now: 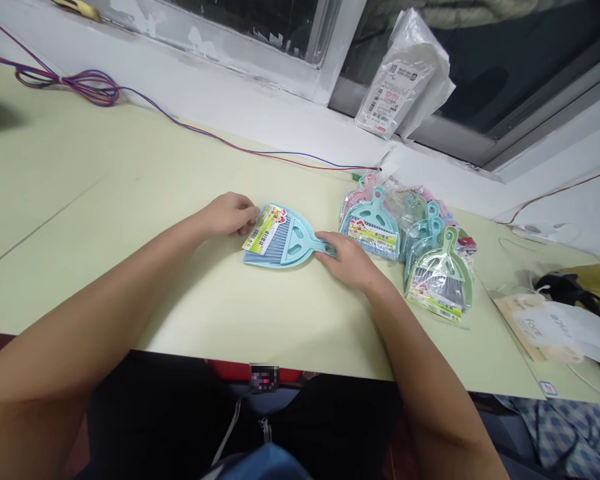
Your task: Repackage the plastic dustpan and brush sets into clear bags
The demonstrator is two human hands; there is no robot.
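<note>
A light-blue dustpan (303, 241) with a grey-blue bristled brush (279, 245) nested in it lies on the pale table in front of me. Its handle end is in my right hand (347, 259), thumb and fingers closed about it. A printed yellow-green label card (265, 229) covers part of the bristles at the pan's left side. My left hand (231, 213) is at that card's left edge, fingers curled and the fingertips pinching it; the exact contact is partly hidden.
Right of my hands sit several bagged dustpan sets, among them a blue one (373, 223) and a green one (443, 277). A plastic-wrapped package (405, 80) leans by the window. Coiled red-blue wire (87, 87) runs along the wall. Face-mask packaging (540, 327) lies far right.
</note>
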